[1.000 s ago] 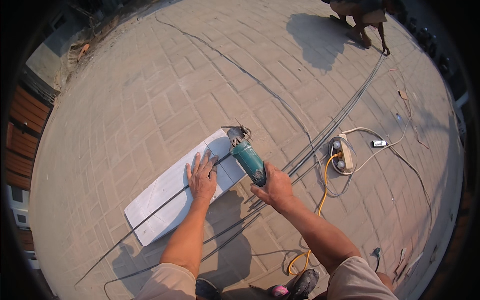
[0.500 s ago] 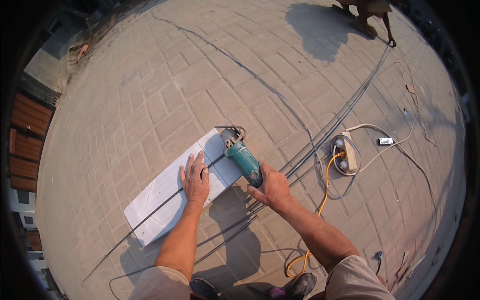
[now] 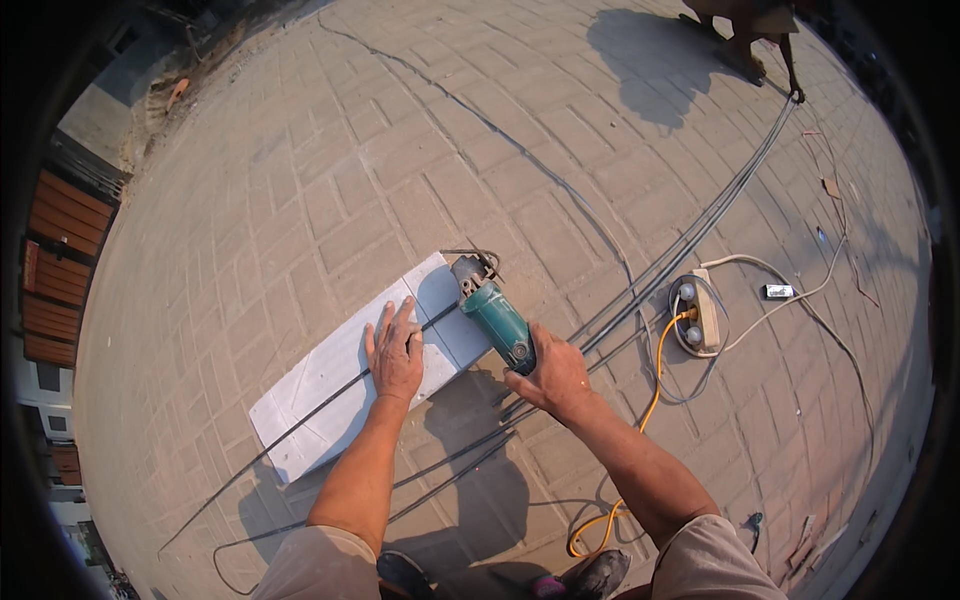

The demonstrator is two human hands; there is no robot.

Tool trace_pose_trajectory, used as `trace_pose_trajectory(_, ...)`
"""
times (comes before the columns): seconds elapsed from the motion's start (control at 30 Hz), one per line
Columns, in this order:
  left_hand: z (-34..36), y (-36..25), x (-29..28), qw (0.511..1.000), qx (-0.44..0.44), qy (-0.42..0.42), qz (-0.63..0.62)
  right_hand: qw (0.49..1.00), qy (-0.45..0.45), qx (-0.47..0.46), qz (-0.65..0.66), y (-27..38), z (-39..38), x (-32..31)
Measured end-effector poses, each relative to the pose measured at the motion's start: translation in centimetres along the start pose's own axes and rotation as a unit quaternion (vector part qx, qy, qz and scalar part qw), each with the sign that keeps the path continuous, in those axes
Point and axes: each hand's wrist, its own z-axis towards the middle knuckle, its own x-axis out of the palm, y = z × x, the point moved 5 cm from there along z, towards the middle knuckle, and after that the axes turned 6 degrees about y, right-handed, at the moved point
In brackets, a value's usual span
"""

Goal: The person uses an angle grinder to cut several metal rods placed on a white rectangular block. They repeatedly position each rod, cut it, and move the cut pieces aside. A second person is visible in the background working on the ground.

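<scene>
My left hand [image 3: 396, 349] lies flat, fingers spread, pressing a thin dark steel rod [image 3: 310, 414] onto a white board [image 3: 320, 385] that rests on the paved ground. My right hand [image 3: 551, 375] grips the teal body of an angle grinder [image 3: 492, 311]. The grinder's head sits at the board's far right end, over the rod. Whether the disc touches the rod is too small to tell.
A bundle of long steel rods [image 3: 690, 240] runs diagonally to the upper right. A white power strip [image 3: 703, 322] with a yellow cable [image 3: 650, 400] lies right of the grinder. Another person's feet [image 3: 745, 50] stand far off. Brick stacks [image 3: 55, 285] at left.
The view has shifted slightly. My left hand has slid a little left along the board. My right hand still holds the grinder at the same end of the board.
</scene>
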Motion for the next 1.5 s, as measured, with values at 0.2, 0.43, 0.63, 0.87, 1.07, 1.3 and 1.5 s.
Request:
trace_pose_trajectory(0.2,0.0,0.2,0.2,1.0,0.009,-0.011,0.018,1.0,0.025,0.001,0.009,-0.4,1.3,0.0)
trace_pose_trajectory(0.43,0.1,0.5,0.5,0.999,0.014,-0.018,0.023,0.999,0.034,0.012,-0.01,-0.6,1.3,0.3)
trace_pose_trajectory(0.63,0.2,0.6,0.3,1.0,0.005,-0.003,0.019,0.999,0.032,0.011,-0.016,-0.5,0.7,0.1)
trace_pose_trajectory(0.87,0.2,0.8,0.4,1.0,-0.015,0.013,0.004,0.998,0.049,0.036,-0.015,-1.0,0.3,0.3)
trace_pose_trajectory(1.07,0.2,0.2,0.4,1.0,-0.013,0.015,-0.003,0.998,0.041,0.037,0.003,-1.1,0.6,0.1)
trace_pose_trajectory(1.3,0.3,0.4,0.2,1.0,-0.008,0.007,-0.005,0.999,0.038,0.028,-0.009,-0.6,1.3,0.2)
trace_pose_trajectory(1.5,0.2,0.0,-0.2,1.0,-0.011,0.011,-0.012,0.999,0.029,0.012,-0.005,-0.3,0.7,-0.2)
